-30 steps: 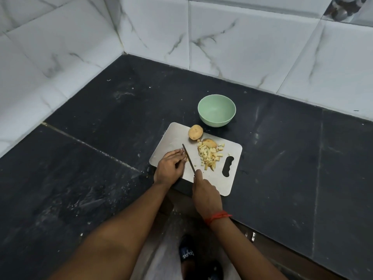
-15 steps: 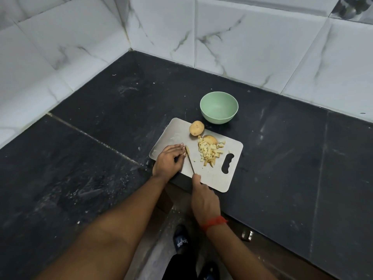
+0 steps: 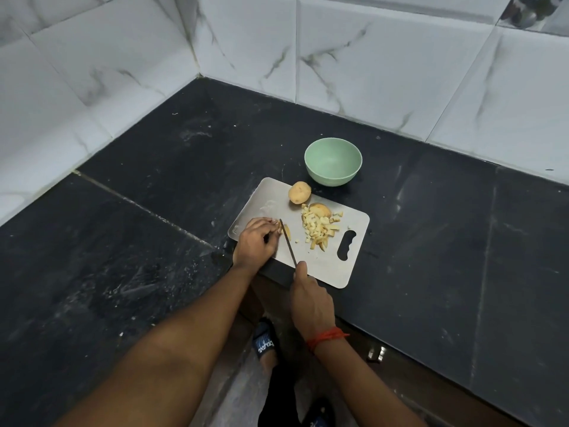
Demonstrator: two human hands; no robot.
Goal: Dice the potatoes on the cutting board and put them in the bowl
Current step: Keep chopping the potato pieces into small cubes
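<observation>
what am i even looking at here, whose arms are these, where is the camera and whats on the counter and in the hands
There is no machine here: these are a person's two bare arms, seen by a camera worn on their head that looks forward and down. That is why the arms reach in from the bottom edge. On the dark counter lies a grey cutting board, with an empty green bowl just beyond it. On the board sit a whole potato, a cut chunk with skin and a pile of diced pieces. The right hand grips a knife. The left hand holds a potato piece down with curled fingers beside the blade.
</observation>
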